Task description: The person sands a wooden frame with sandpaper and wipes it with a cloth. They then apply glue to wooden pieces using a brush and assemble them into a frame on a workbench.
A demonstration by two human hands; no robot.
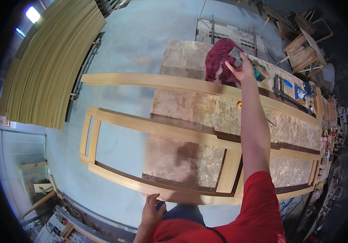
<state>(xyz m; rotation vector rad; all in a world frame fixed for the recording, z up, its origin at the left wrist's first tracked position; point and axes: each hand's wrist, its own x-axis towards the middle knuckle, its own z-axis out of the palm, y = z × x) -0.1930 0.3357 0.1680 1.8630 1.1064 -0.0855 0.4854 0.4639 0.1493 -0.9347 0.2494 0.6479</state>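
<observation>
My right arm reaches across the bench, and my right hand [243, 69] has a small grey flat block [235, 52], perhaps a sanding pad, at its fingertips. The thumb is spread away from it. Just beyond the hand lies a crumpled maroon cloth [219, 59]. My left hand [153, 211] is by my waist, fingers bent and apart with nothing in them. Its fingertips are close to the near rail of a pale wooden frame [116, 173]; whether they touch it I cannot tell. A long loose pale board [149, 80] lies beyond the frame.
Frame and board rest on a stained workbench [189, 106], their left ends overhanging the floor. Teal power tool [258, 75], black clamp [278, 85] and blue-handled tool [288, 83] lie at the far right. A tall stack of boards [49, 63] stands left. An orange roll [239, 104] sits mid-bench.
</observation>
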